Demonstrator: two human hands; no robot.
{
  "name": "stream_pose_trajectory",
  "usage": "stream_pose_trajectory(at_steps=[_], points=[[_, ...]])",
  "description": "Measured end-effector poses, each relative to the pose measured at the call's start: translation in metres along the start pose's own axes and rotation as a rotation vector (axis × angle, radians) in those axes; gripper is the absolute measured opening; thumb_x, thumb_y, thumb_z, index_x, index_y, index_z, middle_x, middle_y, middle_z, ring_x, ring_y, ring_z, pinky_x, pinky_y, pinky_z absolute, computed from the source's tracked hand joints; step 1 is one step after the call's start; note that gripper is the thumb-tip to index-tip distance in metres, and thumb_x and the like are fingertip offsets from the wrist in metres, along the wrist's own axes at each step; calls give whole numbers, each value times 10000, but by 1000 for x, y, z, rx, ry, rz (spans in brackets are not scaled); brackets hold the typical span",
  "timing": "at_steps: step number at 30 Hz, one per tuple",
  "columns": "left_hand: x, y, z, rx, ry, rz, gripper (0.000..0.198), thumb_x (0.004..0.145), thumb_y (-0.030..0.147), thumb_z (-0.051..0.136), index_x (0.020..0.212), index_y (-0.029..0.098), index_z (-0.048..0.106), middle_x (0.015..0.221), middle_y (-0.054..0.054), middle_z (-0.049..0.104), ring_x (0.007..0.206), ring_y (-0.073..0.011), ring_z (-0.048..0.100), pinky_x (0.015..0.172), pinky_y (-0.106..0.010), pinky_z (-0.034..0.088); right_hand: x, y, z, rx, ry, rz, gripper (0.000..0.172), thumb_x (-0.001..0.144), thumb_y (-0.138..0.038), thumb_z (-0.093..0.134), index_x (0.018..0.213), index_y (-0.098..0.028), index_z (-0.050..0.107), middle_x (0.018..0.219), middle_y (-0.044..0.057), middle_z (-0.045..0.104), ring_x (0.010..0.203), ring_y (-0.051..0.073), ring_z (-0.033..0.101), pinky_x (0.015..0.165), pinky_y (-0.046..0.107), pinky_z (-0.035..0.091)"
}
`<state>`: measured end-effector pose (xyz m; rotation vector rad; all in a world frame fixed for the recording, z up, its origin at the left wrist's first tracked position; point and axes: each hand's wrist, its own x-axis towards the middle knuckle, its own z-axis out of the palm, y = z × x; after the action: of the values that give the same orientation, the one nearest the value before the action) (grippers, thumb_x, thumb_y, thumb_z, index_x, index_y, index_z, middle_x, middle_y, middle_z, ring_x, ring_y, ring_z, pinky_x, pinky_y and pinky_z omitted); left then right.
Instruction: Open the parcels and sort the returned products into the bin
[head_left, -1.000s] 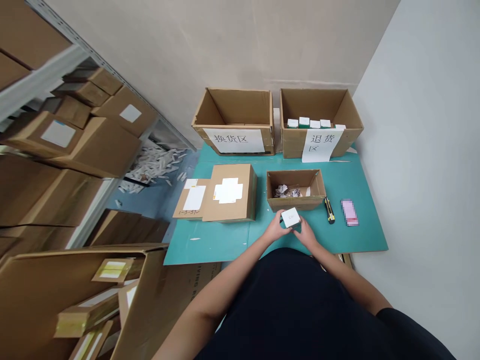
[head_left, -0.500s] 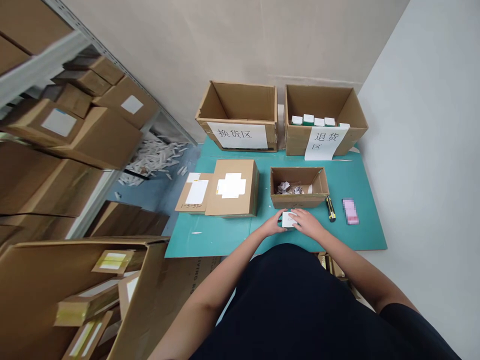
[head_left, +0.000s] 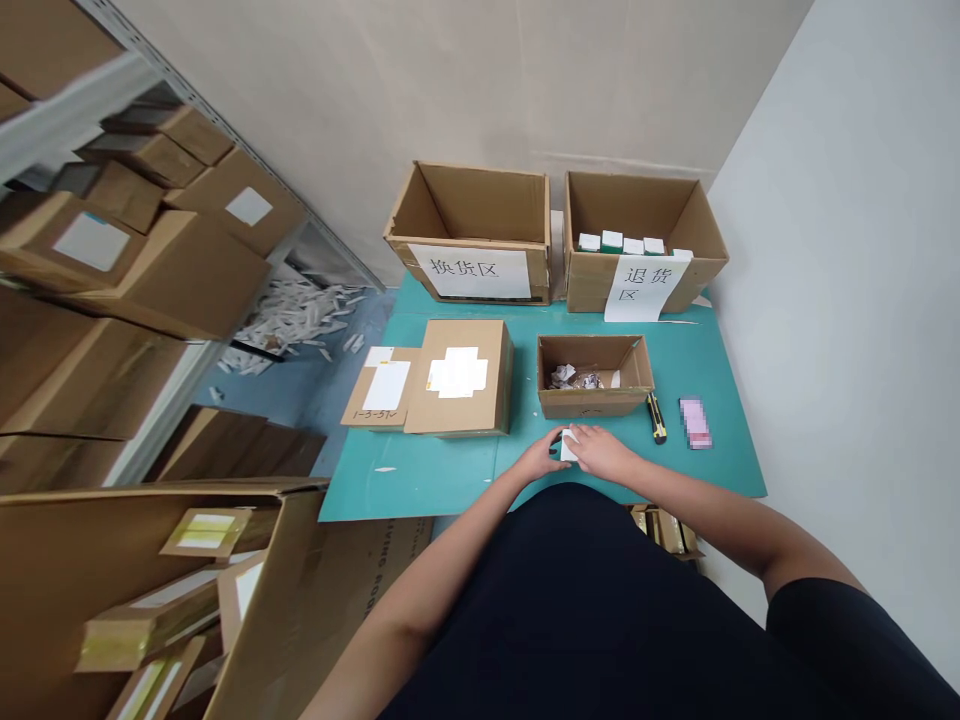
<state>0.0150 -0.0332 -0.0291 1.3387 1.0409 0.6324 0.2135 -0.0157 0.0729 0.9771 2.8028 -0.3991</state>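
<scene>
A small white box (head_left: 568, 446) rests on the teal mat (head_left: 420, 470) just in front of me. My left hand (head_left: 541, 458) grips its left side. My right hand (head_left: 600, 449) lies over its top and right side, covering most of it. Directly beyond the hands stands a small open carton (head_left: 595, 375) with crumpled paper inside.
A closed carton (head_left: 459, 380) with white labels lies left of the small carton. A utility knife (head_left: 657, 417) and a pink card (head_left: 695, 423) lie to the right. Two big open cartons (head_left: 471, 235) (head_left: 645, 240) with paper signs stand at the back. Stacked cartons fill shelves at left.
The white box went from held up with its top showing to lower on the mat, and my right hand slid over its top, hiding most of it.
</scene>
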Motion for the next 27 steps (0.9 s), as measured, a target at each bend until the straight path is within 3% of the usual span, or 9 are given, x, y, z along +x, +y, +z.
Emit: stream_pose_trajectory(at_steps=[10, 16, 22, 27], points=[[2, -2, 0, 14, 54, -19, 927, 596, 323, 882, 1426, 231, 480, 1413, -136, 583, 1254, -316, 586, 1014, -481, 513, 4, -2, 7, 49, 2, -16, 797, 762, -105, 737, 1494, -160, 426, 1539, 279, 437, 1380, 414, 491, 1089, 573, 439], [3, -3, 1, -24, 40, -18, 935, 599, 297, 878, 1435, 230, 466, 1448, -157, 553, 1313, -333, 551, 1011, -485, 510, 1, 5, 2, 34, -10, -82, 708, 771, -103, 705, 1440, -111, 475, 1515, 296, 456, 1353, 418, 519, 1060, 563, 464], [2, 2, 2, -39, 13, -25, 909, 609, 303, 882, 1419, 257, 473, 1427, -142, 572, 1335, -322, 539, 1012, -467, 509, -5, 12, 1, 70, 34, -124, 538, 832, -117, 651, 1361, -135, 552, 1474, 266, 519, 1336, 393, 545, 1056, 564, 465], [1, 5, 0, -68, -12, -24, 891, 603, 311, 884, 1396, 236, 486, 1408, -150, 579, 1314, -322, 553, 993, -457, 523, -7, 14, -1, 94, 27, -166, 517, 825, -100, 671, 1329, -185, 592, 1481, 231, 525, 1330, 385, 548, 1050, 560, 462]])
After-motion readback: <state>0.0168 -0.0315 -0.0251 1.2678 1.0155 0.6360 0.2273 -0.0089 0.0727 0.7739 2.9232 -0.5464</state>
